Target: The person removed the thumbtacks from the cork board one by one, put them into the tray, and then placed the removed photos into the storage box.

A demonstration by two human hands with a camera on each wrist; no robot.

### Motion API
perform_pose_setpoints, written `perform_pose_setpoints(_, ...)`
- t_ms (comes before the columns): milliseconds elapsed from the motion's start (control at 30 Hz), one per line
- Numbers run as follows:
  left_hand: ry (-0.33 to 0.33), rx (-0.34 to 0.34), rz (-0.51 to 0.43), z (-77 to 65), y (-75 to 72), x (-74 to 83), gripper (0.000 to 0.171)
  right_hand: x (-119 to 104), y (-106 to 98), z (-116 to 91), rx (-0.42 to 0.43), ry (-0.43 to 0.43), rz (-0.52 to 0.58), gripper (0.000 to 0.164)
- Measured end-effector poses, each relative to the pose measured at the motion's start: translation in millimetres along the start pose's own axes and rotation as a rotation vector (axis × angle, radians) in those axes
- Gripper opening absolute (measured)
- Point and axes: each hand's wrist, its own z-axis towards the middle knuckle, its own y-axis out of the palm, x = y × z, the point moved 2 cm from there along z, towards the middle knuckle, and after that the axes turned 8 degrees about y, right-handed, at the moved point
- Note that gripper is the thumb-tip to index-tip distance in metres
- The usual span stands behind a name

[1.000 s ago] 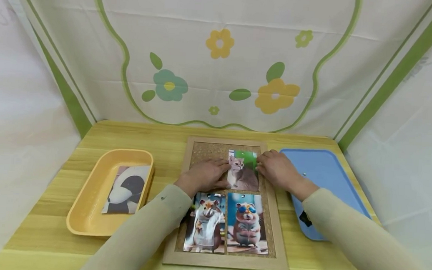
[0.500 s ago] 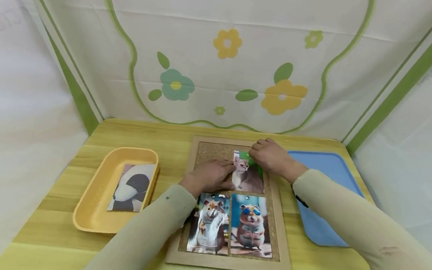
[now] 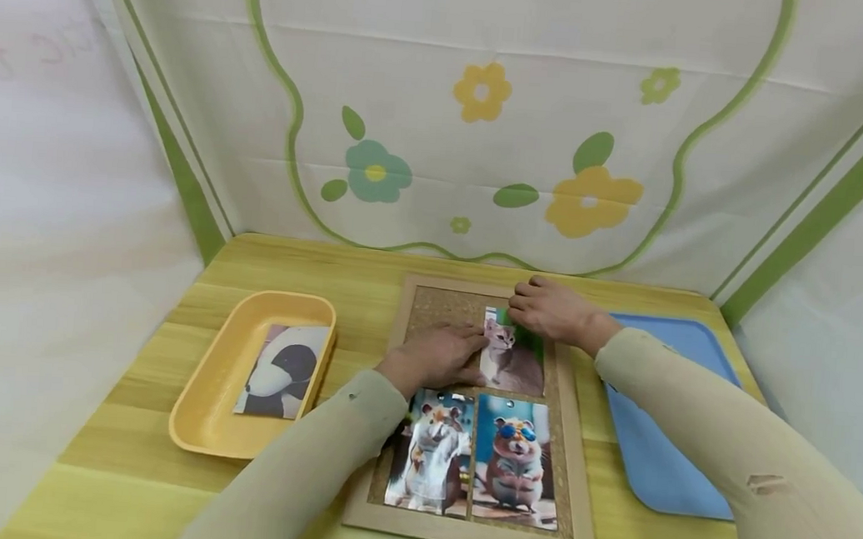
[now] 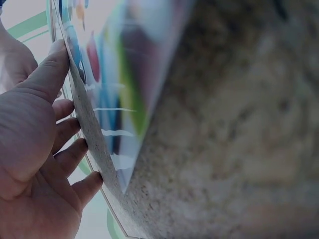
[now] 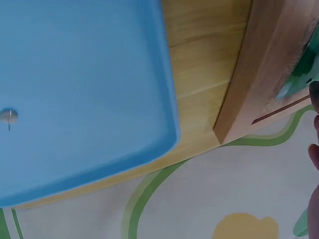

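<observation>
A cat photo (image 3: 513,367) lies on the upper part of a wood-framed corkboard (image 3: 448,301). My left hand (image 3: 436,357) rests on the cork with fairly straight fingers, their tips at the photo's left edge. At its top right corner, my right hand (image 3: 552,310) presses down with bent fingers and covers the spot where a pin sat earlier. Only the fingertips (image 5: 314,154) enter the right wrist view, close by a small dark mark on the green part of the photo. Below are two hamster photos, one in an apron (image 3: 429,457), one in sunglasses (image 3: 515,467), with pins at their tops.
A yellow tray (image 3: 200,395) on the left holds a panda photo (image 3: 285,372). To the right lies a blue tray (image 3: 676,479), partly under the right forearm, with a metal thumbtack (image 5: 9,116) in it. A white flowered curtain (image 3: 434,19) stands behind the wooden table (image 3: 159,401).
My right hand has gone from the cat photo's right edge to its top corner, over the pin. The left hand stays put. The head view has turned slightly, shifting everything rightward.
</observation>
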Motion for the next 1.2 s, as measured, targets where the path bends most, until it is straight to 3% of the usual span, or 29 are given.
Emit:
perform_pose_setpoints(200, 0.002, -0.009, -0.013, 0.3, 0.9, 2.9, 0.079, 0.8, 6.8, -1.8, 0.013, -0.067, -0.103, 0.011)
perform_pose_setpoints(367, -0.008, -0.027, -0.022, 1.1, 1.0, 3.5, 0.079, -0.3, 7.0, -0.8, 0.015, -0.074, -0.113, 0.011)
perform_pose_setpoints(633, -0.014, -0.034, -0.029, 1.7, 1.6, 2.5, 0.079, -1.3, 3.0, 4.7, -0.071, -0.083, -0.164, 0.008)
perform_pose_setpoints(767, -0.013, -0.029, -0.026, 2.0, 2.2, 2.5, 0.079, -1.4, 1.7, 6.0, -0.075, -0.088, -0.193, 0.008)
perform_pose_setpoints(1200, -0.004, -0.019, -0.016, 1.2, -0.1, 2.6, 0.078, 1.3, 3.5, 6.0, -0.038, -0.098, -0.177, 0.005)
